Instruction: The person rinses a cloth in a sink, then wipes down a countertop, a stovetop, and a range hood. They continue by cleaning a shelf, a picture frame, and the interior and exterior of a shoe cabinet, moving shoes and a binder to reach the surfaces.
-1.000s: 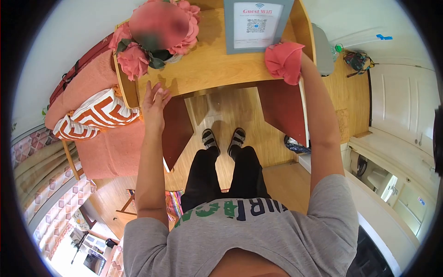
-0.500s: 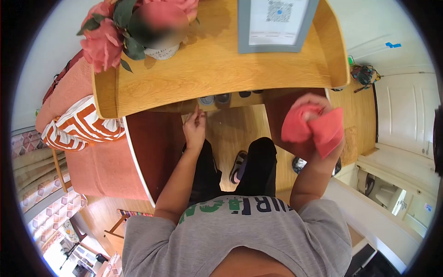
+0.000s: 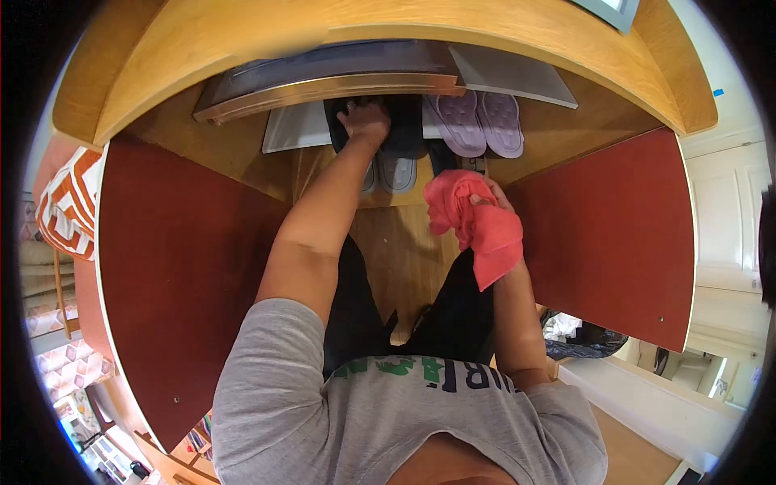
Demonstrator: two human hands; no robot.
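Observation:
Inside the open cabinet, my left hand is closed over a dark pair of slippers on the white shelf; its fingertips are partly hidden against the dark material. My right hand grips a crumpled coral-pink cloth in front of the cabinet opening. Pale lilac slippers lie to the right of the dark pair. Below, on the cabinet's bottom level, sit grey slippers, partly covered from view.
Two dark red doors, the left door and the right door, stand open on either side of me. A wooden top overhangs the opening. A black plastic bag lies on the floor at right.
I have leaned in closer to the cabinet. My left hand has reached up into it onto the dark slippers. My right hand has moved left, still holding the cloth.

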